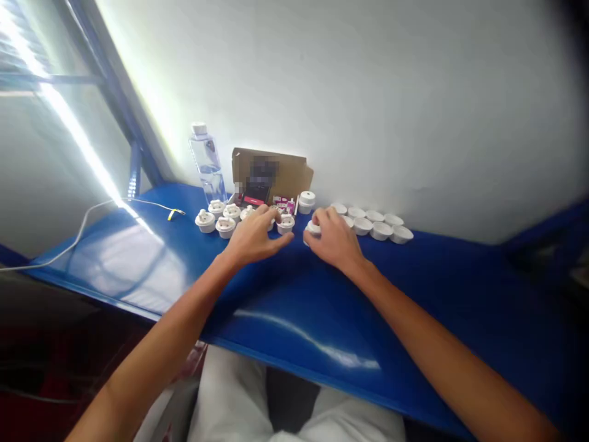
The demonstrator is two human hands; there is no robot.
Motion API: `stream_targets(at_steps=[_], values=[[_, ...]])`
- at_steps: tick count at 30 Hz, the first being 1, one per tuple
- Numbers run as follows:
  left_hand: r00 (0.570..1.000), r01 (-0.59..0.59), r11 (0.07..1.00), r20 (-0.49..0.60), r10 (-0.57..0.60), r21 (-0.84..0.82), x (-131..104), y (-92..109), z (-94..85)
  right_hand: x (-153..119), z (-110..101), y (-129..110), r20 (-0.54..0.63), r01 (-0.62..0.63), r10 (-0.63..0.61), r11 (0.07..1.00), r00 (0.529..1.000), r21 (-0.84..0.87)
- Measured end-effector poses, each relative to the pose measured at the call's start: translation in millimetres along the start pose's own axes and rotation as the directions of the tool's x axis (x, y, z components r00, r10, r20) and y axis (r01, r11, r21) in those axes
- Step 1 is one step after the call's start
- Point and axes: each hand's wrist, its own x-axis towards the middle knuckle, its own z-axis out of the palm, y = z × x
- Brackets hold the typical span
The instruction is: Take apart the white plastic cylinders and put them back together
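Pale grey-white wall (414, 110) rises behind a glossy blue tabletop (294, 294), with a blue metal frame (110, 92) at the left and bright reflections on the left part of the surface. Seen from the head camera, a white cable (83, 230) with a yellow tag (172, 213) runs across the left end. Near the wall stands a clear bottle (209, 169) with a white cap, partly filled with liquid. Just right of it, an open cardboard box (292, 175) holds a dark item and pink-and-white packets (284, 203).

Small white cups with raised inserts (205, 221) cluster in front of the bottle and box. The left hand (255, 236) is over the right part of this cluster, fingers curved and thumb spread away from them, pinching nothing visible; whether it touches a cup cannot be told. Right of the box stands a white round lidded piece (306, 202). Nearer, the right hand (335, 239) pinches a small white round part (313, 229) between thumb and fingers, low over the tabletop. Beyond and right of that hand, open white cups (381, 231) stand in two rows.
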Motion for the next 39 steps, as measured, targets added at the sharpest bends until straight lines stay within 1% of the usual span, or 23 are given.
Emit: stream_targets(at_steps=[2,4,5,7,9,11,13,16,17,18,20,21,23,24,25,27,28,30,32,34,36,37,39], values=[[0.982,-0.137,0.980,0.114,0.154,-0.145,-7,9,15.2,-20,-2,0,0.002,-0.078,0.078,0.982,0.997,0.172],[0.946,-0.231,0.949,0.176,0.271,-0.216,-14,16,31.8,-36,-1,0,0.073,-0.180,0.164,0.894,0.984,0.410],[0.938,-0.251,0.941,0.182,0.294,-0.226,-17,17,39.5,-42,1,0,0.120,-0.225,0.190,0.832,0.974,0.507],[0.942,-0.237,0.942,0.179,0.282,-0.239,-21,18,51.3,-49,2,-1,0.193,-0.292,0.219,0.728,0.957,0.620],[0.959,-0.192,0.950,0.157,0.235,-0.247,-23,17,56.7,-50,1,-2,0.245,-0.348,0.247,0.666,0.937,0.660],[0.972,-0.163,0.953,0.124,0.200,-0.254,-22,17,55.9,-48,-3,-4,0.291,-0.406,0.283,0.615,0.914,0.676],[0.975,-0.160,0.947,0.107,0.196,-0.280,-21,20,51.6,-46,-6,-5,0.355,-0.474,0.316,0.529,0.880,0.704],[0.976,-0.150,0.932,0.101,0.193,-0.330,-22,29,45.0,-45,-6,-8,0.467,-0.569,0.346,0.308,0.814,0.762],[0.981,-0.138,0.931,0.084,0.176,-0.337,-22,32,43.7,-45,-6,-10,0.485,-0.576,0.346,0.245,0.803,0.780],[0.987,-0.122,0.930,0.055,0.150,-0.346,-21,34,42.9,-45,-5,-11,0.475,-0.559,0.341,0.212,0.811,0.802],[0.996,-0.077,0.910,0.002,0.086,-0.407,-20,37,42.7,-45,-6,-13,0.361,-0.446,0.324,0.247,0.875,0.860],[0.999,-0.041,0.882,-0.016,0.038,-0.469,-18,37,42.8,-45,-8,-13,0.268,-0.357,0.291,0.316,0.918,0.879],[0.995,0.078,0.787,0.000,-0.099,-0.612,-13,33,42.6,-45,-14,-12,0.056,-0.131,0.154,0.535,0.986,0.835],[0.983,0.159,0.727,0.039,-0.180,-0.667,-10,30,41.9,-44,-17,-9,-0.044,-0.004,0.059,0.650,0.997,0.760],[0.962,0.242,0.671,0.082,-0.261,-0.701,-7,27,40.7,-44,-20,-6,-0.129,0.115,-0.038,0.743,0.991,0.660],[0.910,0.368,0.583,0.151,-0.387,-0.724,-1,20,37.1,-42,-20,2,-0.248,0.275,-0.173,0.839,0.953,0.470],[0.890,0.400,0.543,0.172,-0.422,-0.738,1,17,35.0,-41,-18,7,-0.288,0.305,-0.195,0.859,0.938,0.412],[0.874,0.406,0.448,0.196,-0.445,-0.797,4,12,31.2,-39,-10,16,-0.307,0.286,-0.174,0.882,0.936,0.374],[0.879,0.385,0.341,0.228,-0.419,-0.858,5,12,28.5,-40,-1,23,-0.248,0.213,-0.121,0.898,0.961,0.385],[0.895,0.361,0.289,0.242,-0.374,-0.887,5,13,26.7,-41,6,27,-0.181,0.119,-0.046,0.901,0.982,0.418],[0.920,0.332,0.312,0.232,-0.317,-0.890,4,14,25.3,-41,9,29,-0.135,0.037,0.028,0.889,0.990,0.457],[0.932,0.317,0.353,0.220,-0.288,-0.880,4,14,24.4,-41,9,29,-0.119,0.008,0.055,0.883,0.991,0.470],[0.955,0.283,0.520,0.183,-0.235,-0.806,3,12,22.3,-41,9,29,-0.099,-0.019,0.075,0.878,0.992,0.479]])
